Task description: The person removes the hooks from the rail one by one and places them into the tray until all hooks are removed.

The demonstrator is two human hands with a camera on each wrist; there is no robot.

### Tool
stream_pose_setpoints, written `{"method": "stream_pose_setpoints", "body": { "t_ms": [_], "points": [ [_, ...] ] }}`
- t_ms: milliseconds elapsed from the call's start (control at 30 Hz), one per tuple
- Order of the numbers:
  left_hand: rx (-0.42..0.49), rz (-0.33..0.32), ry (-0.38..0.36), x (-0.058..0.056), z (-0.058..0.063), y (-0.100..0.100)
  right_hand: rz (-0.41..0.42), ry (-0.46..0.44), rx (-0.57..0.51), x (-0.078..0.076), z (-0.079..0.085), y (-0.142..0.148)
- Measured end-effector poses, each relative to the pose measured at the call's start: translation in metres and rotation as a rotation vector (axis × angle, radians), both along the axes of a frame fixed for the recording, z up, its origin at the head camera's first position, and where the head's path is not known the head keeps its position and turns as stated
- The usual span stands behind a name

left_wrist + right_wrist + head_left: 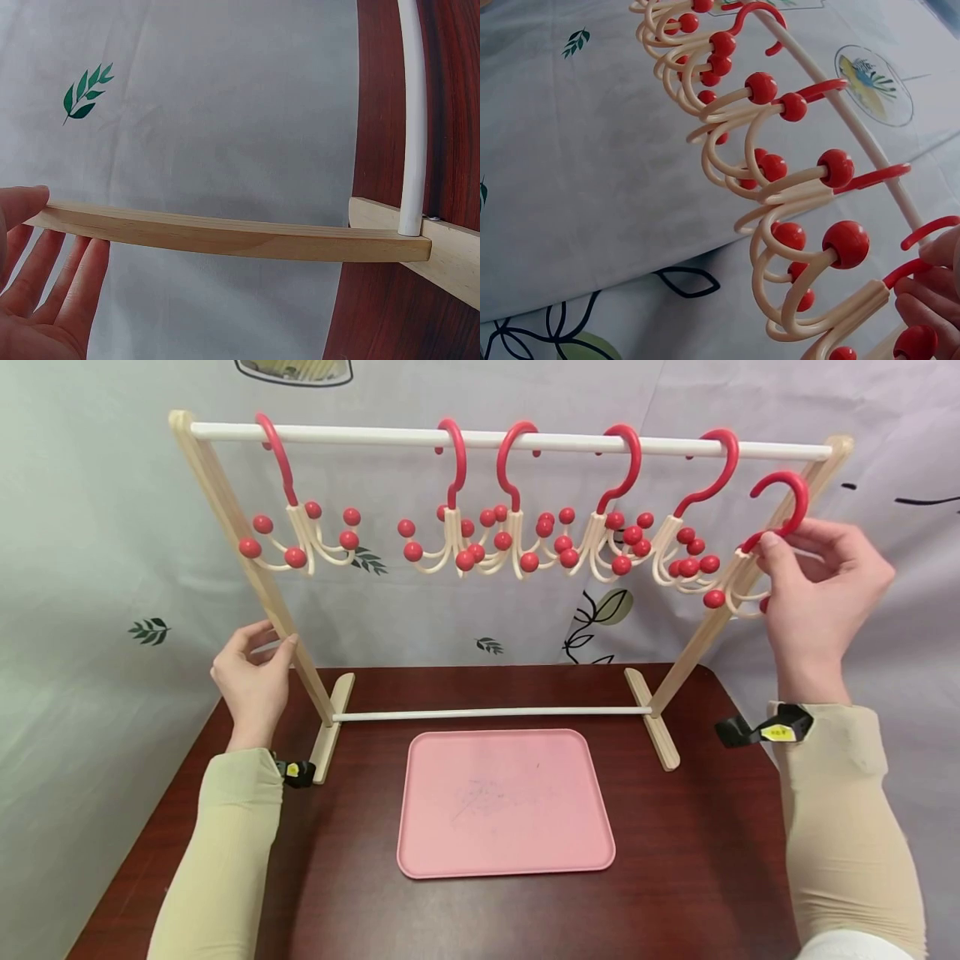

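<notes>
My right hand (825, 593) pinches the red hook of a cream hanger (797, 502) whose curved prongs end in red balls. This hook is off the rod, near the rack's right post, and its opening faces left. In the right wrist view, fingers (930, 304) close on the hook beside the rod (874, 146). My left hand (255, 681) holds the left wooden post (306, 672) of the rack, thumb on one side and fingers on the other, as the left wrist view shows. Several matching hangers (450, 518) hang from the white top rod (360, 437).
A pink tray (506, 860) lies on the dark wooden table (525, 918) in front of the rack. A white lower bar (487, 713) joins the rack's wooden feet (652, 727). Behind stands a pale cloth (420, 627) with leaf prints.
</notes>
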State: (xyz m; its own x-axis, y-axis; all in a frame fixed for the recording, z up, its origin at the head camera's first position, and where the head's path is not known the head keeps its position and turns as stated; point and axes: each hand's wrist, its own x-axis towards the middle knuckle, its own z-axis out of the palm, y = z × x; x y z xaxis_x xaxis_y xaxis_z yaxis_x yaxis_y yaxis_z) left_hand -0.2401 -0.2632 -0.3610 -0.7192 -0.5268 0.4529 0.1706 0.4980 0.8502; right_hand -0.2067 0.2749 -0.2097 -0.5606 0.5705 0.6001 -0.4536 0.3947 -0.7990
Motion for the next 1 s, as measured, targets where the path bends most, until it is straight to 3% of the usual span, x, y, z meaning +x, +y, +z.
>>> {"method": "stream_pose_setpoints", "body": {
  "t_ms": [300,700,1000],
  "points": [
    [-0.004,0.003,-0.002,-0.001,0.000,0.000,-0.008,-0.014,0.003,0.002,-0.003,0.001],
    [-0.008,0.010,-0.006,0.001,-0.001,0.000,0.085,-0.013,-0.109,0.005,-0.008,0.004],
    [-0.011,0.007,0.005,0.003,0.000,0.001,0.110,0.008,-0.126,0.003,-0.015,0.008]
  ]
}}
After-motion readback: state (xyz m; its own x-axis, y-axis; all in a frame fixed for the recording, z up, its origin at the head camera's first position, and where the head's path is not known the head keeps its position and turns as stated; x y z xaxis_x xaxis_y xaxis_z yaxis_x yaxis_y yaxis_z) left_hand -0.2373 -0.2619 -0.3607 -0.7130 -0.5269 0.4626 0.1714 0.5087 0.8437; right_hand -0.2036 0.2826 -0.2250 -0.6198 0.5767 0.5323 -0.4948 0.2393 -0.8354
